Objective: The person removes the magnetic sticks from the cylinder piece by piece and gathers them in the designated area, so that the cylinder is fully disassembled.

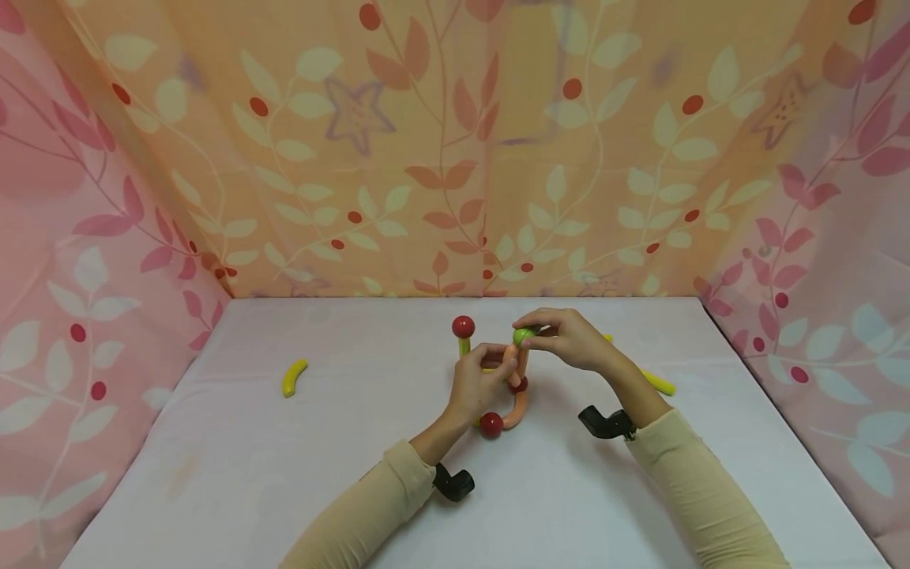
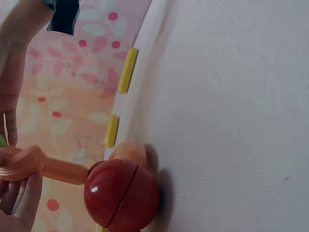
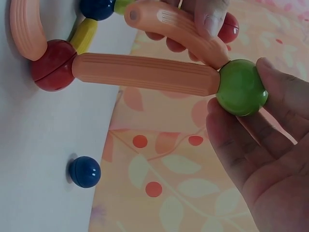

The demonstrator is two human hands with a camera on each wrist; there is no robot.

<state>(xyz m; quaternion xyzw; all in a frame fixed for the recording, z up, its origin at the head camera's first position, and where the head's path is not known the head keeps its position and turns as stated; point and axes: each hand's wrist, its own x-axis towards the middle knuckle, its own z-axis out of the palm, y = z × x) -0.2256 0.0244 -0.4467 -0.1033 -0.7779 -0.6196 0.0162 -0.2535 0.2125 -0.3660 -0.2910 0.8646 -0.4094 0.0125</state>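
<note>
- The right hand holds the green ball between thumb and fingers, the gap between them only as wide as the ball.
- The left hand, just beside it, grips the curved orange rod with fingers and thumb; the rod's near end appears to meet the ball, its far end pointing away from the right hand.
- The key relation seems to be that joint: the ball lies right at the right fingertips, so the right hand is nearer to it, with the left hand alongside.
- Below the right hand, the straight orange rod has its long axis running roughly upright, from the green ball down to a red ball.
- The balls are round, glossy and hard-looking, and the red one carries a dark seam; the rods look like plastic, ribbed lengthwise, and the curved one shows a small grey disc at its free end.
- Beyond the right forearm lies a yellow rod; well out to the left hand's left, a curved yellow rod.
- All this is over a white, fine-textured tabletop.
</note>
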